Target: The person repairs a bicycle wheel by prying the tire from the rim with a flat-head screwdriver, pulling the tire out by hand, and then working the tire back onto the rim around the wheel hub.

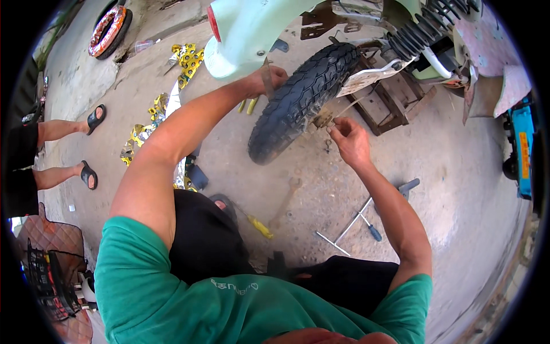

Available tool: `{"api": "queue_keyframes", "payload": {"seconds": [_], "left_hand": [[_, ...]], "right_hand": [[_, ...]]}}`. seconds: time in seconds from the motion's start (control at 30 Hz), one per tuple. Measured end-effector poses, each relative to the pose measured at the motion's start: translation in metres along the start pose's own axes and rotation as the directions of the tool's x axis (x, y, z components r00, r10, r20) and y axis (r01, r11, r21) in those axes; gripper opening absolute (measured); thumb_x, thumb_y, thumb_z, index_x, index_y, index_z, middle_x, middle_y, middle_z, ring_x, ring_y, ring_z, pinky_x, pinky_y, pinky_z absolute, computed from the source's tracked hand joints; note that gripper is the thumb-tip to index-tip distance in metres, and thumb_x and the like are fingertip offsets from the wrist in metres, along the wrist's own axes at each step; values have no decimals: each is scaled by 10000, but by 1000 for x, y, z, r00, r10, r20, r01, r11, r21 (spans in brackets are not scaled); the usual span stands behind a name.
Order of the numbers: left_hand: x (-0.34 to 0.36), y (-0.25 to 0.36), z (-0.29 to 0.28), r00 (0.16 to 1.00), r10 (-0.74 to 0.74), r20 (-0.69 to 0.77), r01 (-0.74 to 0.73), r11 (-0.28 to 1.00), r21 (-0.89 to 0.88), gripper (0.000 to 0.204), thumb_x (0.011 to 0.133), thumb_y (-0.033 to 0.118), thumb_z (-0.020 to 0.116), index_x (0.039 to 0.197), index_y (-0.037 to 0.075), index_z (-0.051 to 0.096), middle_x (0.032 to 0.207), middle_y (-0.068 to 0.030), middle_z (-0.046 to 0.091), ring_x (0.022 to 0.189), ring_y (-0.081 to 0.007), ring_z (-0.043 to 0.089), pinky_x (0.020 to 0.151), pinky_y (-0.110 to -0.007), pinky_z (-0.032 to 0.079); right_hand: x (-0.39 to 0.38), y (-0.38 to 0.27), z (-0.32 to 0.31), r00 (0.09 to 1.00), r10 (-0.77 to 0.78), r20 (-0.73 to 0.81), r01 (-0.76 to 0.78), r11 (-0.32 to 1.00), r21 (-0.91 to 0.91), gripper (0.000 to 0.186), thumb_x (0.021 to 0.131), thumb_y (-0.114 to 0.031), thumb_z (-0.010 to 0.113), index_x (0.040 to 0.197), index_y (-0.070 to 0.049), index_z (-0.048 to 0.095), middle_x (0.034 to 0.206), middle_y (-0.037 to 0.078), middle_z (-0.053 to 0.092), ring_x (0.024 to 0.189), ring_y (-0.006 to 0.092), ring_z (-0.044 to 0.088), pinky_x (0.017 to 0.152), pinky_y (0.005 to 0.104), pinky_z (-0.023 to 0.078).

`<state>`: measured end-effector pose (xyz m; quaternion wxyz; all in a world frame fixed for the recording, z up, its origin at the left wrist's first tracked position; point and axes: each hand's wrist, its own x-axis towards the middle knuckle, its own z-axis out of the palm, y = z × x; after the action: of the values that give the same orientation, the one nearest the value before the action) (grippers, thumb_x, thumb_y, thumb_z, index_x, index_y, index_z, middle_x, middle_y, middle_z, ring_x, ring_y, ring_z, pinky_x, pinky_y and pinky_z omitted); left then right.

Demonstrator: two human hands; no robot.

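Note:
A black knobbly tyre (306,97) on the wheel of a pale green scooter stands tilted in front of me. My left hand (274,80) is at its left side, under the green rear fender (240,34). A flat metal strip (267,80) crosses that hand; the fingertips are hidden, so I cannot tell whether they grip it. To the wheel's right, my right hand (350,140) has thumb and finger pinched together beside the dirty hub (322,119). What sits in the pinch is too small to name. A thin cable (349,106) runs close above these fingers.
A rusty metal frame (389,109) stands right of the wheel. On the floor lie a T-handle wrench (349,229), a blue-handled screwdriver (374,232), a yellow-handled tool (260,226), a spanner (286,198) and gold wrapping (140,135). Another person's sandalled feet (89,175) are at left.

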<state>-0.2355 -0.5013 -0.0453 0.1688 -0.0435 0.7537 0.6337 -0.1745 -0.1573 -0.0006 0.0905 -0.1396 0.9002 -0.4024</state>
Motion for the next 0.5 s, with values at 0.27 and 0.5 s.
{"api": "queue_keyframes", "payload": {"seconds": [0.27, 0.5], "left_hand": [[7, -12, -2, 1000, 15, 12, -14, 998, -65, 155, 974, 197, 698, 901, 64, 729, 805, 14, 639, 736, -86, 567, 640, -273, 442], [-7, 3, -1, 999, -6, 32, 5, 1000, 29, 267, 957, 278, 751, 1047, 27, 736, 899, -15, 704, 799, -101, 634, 690, -278, 508]], "right_hand": [[1, -1, -1, 995, 82, 50, -85, 994, 72, 472, 910, -323, 804, 1220, 21, 706, 1060, 217, 782, 974, 315, 769, 860, 422, 586], [12, -23, -1, 988, 46, 146, -21, 986, -164, 487, 892, -337, 696, 1261, -20, 675, 1062, 233, 752, 982, 360, 741, 889, 442, 568]]}}
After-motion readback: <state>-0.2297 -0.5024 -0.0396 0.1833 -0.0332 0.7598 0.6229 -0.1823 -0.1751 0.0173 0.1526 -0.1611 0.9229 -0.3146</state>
